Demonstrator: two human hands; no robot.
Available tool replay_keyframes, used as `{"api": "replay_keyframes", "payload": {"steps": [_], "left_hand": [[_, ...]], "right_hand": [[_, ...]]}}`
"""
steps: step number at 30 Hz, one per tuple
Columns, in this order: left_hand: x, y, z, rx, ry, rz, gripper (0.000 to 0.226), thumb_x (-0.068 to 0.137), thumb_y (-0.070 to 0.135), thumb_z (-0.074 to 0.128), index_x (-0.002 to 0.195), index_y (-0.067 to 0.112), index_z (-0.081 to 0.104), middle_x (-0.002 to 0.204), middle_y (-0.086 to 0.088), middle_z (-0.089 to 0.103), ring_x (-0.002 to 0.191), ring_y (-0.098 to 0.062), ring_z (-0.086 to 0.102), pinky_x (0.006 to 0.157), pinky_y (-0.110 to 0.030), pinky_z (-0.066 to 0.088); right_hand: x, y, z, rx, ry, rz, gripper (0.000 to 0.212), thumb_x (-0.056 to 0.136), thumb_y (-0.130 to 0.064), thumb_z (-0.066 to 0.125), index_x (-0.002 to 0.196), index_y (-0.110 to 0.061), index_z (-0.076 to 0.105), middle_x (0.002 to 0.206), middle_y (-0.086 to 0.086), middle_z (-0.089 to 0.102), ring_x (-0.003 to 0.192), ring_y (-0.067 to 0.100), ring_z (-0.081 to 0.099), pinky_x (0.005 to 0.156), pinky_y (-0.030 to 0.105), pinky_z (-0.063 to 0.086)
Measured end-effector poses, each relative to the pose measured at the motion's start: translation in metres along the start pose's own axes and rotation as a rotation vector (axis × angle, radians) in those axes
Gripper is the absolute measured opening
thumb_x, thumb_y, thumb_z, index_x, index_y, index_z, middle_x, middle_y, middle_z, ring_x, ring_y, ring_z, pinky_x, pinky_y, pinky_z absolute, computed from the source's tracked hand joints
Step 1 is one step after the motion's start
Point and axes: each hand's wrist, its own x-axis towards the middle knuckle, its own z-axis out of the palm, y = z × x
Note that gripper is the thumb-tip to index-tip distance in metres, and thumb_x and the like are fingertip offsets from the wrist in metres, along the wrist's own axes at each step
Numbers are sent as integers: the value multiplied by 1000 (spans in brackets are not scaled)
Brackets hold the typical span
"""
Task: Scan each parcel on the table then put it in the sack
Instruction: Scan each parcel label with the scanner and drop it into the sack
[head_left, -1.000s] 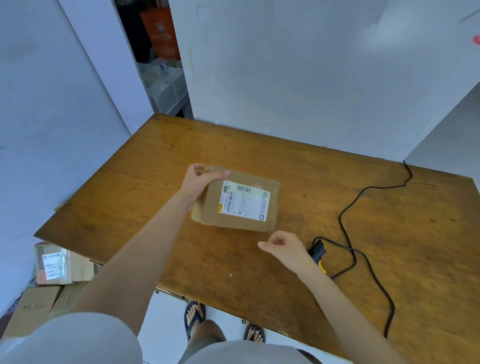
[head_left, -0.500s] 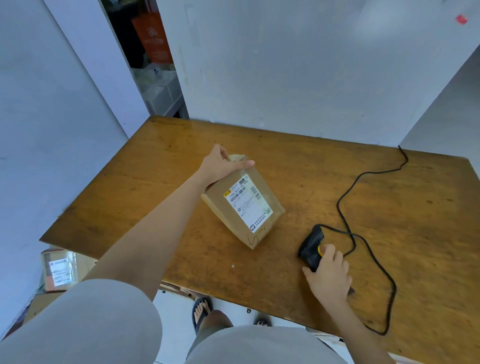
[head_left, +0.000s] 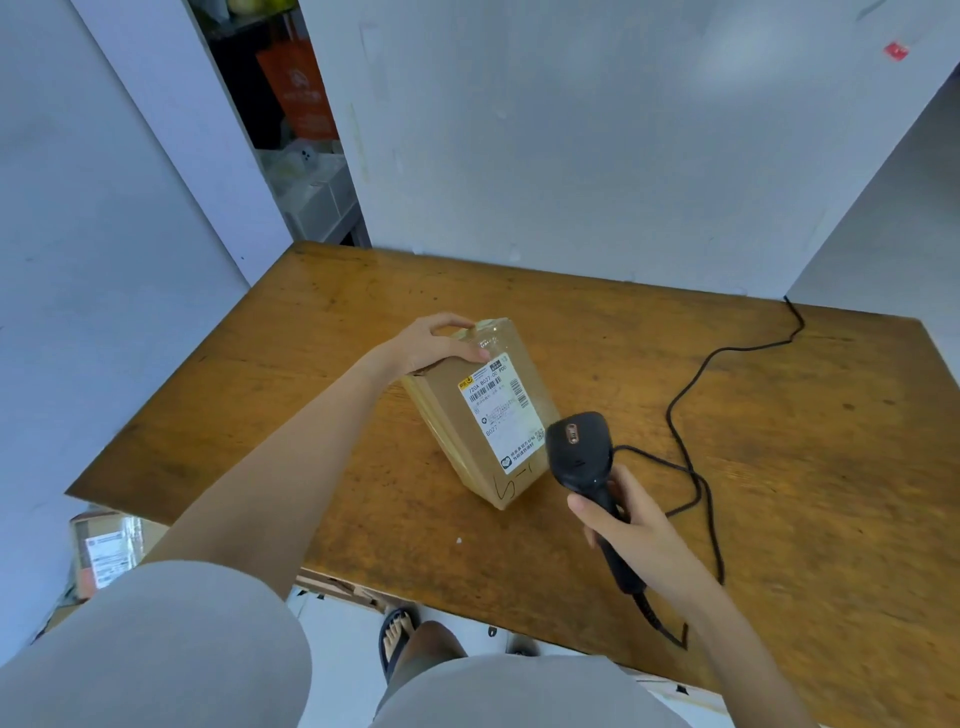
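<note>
A brown cardboard parcel (head_left: 462, 426) with a white shipping label (head_left: 498, 410) stands tilted on the wooden table (head_left: 805, 426), its label turned up and to the right. My left hand (head_left: 436, 343) grips the parcel's top far edge, thumb on the label side. A black handheld scanner (head_left: 579, 447) is lifted off the table, its head right beside the label's lower right corner. My right hand (head_left: 626, 530) is wrapped round the scanner's handle. No sack is in view.
The scanner's black cable (head_left: 691, 384) loops over the right half of the table and runs to the back wall. Cardboard boxes with labels (head_left: 104, 551) lie on the floor left of the table. A doorway with an orange bag (head_left: 298, 88) opens behind.
My right hand took hold of the scanner, lifted it off the table and brought its head up to the label. My left hand tipped the parcel up onto its edge.
</note>
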Motion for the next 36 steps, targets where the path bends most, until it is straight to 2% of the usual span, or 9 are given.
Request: {"api": "replay_keyframes", "payload": {"steps": [2,7,12,17,20,26,30,33,36], "left_hand": [[2,3,2,0,-16,7,55,70,45,81,120,44,57,107,8,67,85,-11,69,63,-23,51],[8,7,9,-4,-39,51,58,73,39,81,127,40,59,123,2,61,99,-13,64,71,-25,50],[12,13,12,19,-67,82,62,73,35,82,130,37,59,130,1,57,108,-18,61,82,-28,51],[12,16,14,40,-92,115,60,74,33,81,130,37,59,132,-1,57,104,-16,63,81,-27,52],[13,16,15,56,-79,116,61,75,35,80,132,37,58,133,-2,56,109,-20,61,90,-33,51],[12,17,15,50,-80,115,59,75,34,80,129,38,58,120,4,59,96,-10,62,72,-23,49],[13,17,14,34,-83,105,58,73,35,81,127,41,59,117,5,60,95,-12,64,71,-24,50],[13,16,14,38,-83,108,57,73,36,81,125,43,59,121,3,59,96,-12,63,73,-25,50],[13,13,13,17,-73,97,56,72,37,82,124,43,60,125,1,60,100,-15,64,81,-30,52]], "right_hand": [[-8,-20,7,36,-81,-81,42,78,-51,65,110,-26,50,60,-7,55,56,8,52,60,19,47],[-22,-43,23,88,-152,-202,49,82,-50,59,125,-31,45,66,-15,54,55,9,47,57,19,45],[-23,-42,28,96,-97,-173,46,83,-51,57,122,-28,46,65,-8,50,55,11,48,58,26,44],[-24,-40,32,85,-77,-152,48,82,-49,55,124,-28,44,62,-15,53,51,7,48,54,19,43],[-24,-40,34,85,-70,-151,45,84,-45,54,125,-28,43,63,-16,54,51,6,48,54,18,44],[-26,-40,35,78,-47,-138,47,81,-48,54,123,-29,43,63,-14,54,52,7,49,54,19,44],[-25,-34,34,85,-30,-144,49,81,-50,55,124,-32,43,65,-15,56,52,5,50,54,18,45],[-18,-17,27,31,90,-100,36,81,-50,62,109,-33,47,65,-13,59,54,3,54,53,16,45],[-1,14,12,-162,323,5,33,84,-38,69,103,-28,44,91,-8,62,77,6,61,62,20,47]]}}
